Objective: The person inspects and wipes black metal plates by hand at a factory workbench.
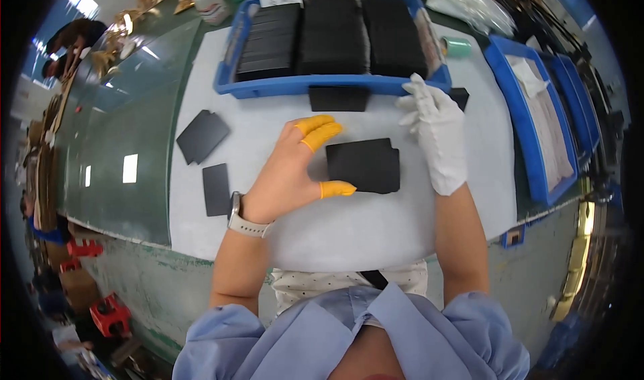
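Note:
My left hand [292, 172], with yellow finger cots on the thumb and two fingers, rests on the white mat [349, 226] and touches the left edge of a black flat card piece [365, 165]. My right hand [436, 135] wears a white glove and hovers just right of that piece, fingers loosely spread, near the front wall of a blue tray [322, 85]. The tray holds three rows of stacked black pieces [332, 34]. Neither hand grips anything.
Two more black pieces [201, 135] [216, 189] lie at the mat's left, another [339, 98] against the tray front. A second blue tray [530, 125] with white sheets stands at the right. A green tape roll [457, 46] sits behind it. The green table edge runs left.

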Motion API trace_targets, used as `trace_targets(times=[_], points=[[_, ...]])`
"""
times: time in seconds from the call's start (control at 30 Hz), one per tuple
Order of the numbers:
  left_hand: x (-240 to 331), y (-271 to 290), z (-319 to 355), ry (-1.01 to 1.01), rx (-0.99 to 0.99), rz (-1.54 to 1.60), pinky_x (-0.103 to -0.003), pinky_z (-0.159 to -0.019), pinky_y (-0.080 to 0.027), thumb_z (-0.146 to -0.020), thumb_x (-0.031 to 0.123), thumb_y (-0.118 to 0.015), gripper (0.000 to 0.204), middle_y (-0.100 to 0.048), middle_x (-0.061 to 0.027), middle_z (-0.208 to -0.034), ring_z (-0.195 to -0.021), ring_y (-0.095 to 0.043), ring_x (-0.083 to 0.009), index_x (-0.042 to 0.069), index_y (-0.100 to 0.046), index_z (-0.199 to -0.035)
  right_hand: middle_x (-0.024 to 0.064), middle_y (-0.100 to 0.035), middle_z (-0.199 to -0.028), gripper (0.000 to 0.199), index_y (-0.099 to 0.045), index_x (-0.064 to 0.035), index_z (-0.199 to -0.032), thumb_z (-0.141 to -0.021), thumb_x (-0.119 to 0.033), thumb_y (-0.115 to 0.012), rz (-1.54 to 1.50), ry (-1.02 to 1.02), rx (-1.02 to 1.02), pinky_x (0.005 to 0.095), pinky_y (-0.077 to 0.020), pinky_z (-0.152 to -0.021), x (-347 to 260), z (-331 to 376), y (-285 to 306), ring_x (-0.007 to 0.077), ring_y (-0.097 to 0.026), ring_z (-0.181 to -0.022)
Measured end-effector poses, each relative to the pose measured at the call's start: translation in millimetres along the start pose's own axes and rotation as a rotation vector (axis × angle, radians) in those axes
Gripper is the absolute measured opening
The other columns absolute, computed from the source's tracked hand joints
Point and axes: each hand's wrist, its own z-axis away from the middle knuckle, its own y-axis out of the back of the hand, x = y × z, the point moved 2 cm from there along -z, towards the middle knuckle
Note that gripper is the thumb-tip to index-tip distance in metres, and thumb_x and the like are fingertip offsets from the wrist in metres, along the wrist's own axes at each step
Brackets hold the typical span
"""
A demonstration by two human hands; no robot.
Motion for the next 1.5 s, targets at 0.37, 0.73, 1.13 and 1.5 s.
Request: trace_targets(times=[0.37,0.73,1.13,1.5], points=[[11,-3,3,0.118,-0.162,-0.058,-0.040,-0.104,-0.047,-0.059,0.034,-0.101,0.087,-0.061,-0.0158,-0.123,-0.113,-0.052,-0.0339,-0.001,-0.068,-0.132,0.0116,-0.078,-0.094,0.051,-0.075,0.0006,-0.117,-0.103,-0.048,-0.068,-0.002,-0.061,-0.037,0.0278,-0.0523,-0.071,3,5,8,0.0135,-0.069,-0.072],[10,14,4,0.003,0.342,-0.088,-0.041,-0.092,-0.050,-0.062,0.027,-0.100,0.071,-0.063,-0.0134,-0.115,-0.105,-0.057,-0.0325,0.002,-0.072,-0.123,0.0181,-0.067,-0.139,0.047,-0.062,-0.0019,-0.144,-0.112,-0.036,-0.053,-0.512,0.340,-0.012,0.0361,-0.0435,-0.113,-9,5,16,0.0250,-0.060,-0.134],[27,2,1,-0.054,0.501,-0.144,-0.039,-0.087,-0.051,-0.060,0.025,-0.101,0.072,-0.066,-0.0114,-0.111,-0.099,-0.058,-0.0303,0.003,-0.073,-0.122,0.0218,-0.063,-0.144,0.047,-0.052,0.0042,-0.149,-0.109,-0.019,-0.057,-0.596,0.252,-0.240,0.0404,-0.0461,-0.116,-23,25,17,0.0305,-0.059,-0.137],[33,-6,-1,-0.067,0.279,-0.028,-0.040,-0.089,-0.052,-0.061,0.024,-0.100,0.070,-0.065,-0.0105,-0.113,-0.103,-0.059,-0.0312,0.005,-0.073,-0.124,0.0067,-0.073,-0.082,0.066,-0.053,0.0020,-0.149,-0.096,-0.026,-0.081,-0.310,-0.066,-0.072,0.0221,-0.0533,-0.058,-32,23,15,0.0068,-0.065,-0.066]])
